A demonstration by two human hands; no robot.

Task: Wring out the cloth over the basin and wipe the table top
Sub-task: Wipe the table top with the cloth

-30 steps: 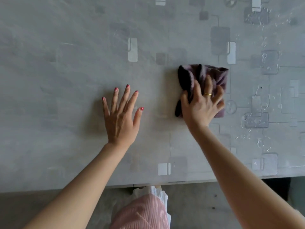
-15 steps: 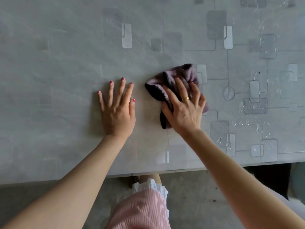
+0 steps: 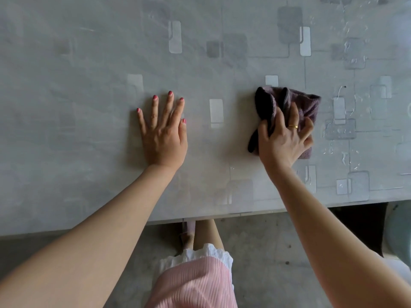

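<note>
A dark purple cloth [image 3: 308, 103] lies bunched on the grey patterned table top [image 3: 89, 85], right of centre. My right hand [image 3: 282, 143] presses down on the cloth's near half, fingers bent into its folds, and a dark fold runs up between thumb and forefinger. My left hand [image 3: 163, 138] rests flat on the table to the left of the cloth, fingers straight and spread, holding nothing. A hand's width of bare table separates my left hand from the cloth.
Water drops and streaks [image 3: 347, 152] glisten on the table to the right of the cloth. The table's front edge [image 3: 200, 218] runs across below my forearms, with concrete floor beneath. A pale round object [image 3: 400, 232] shows at the right edge, below table level.
My right hand slid the cloth left toward my left hand, then back to the right. My left hand stayed flat on the table.
</note>
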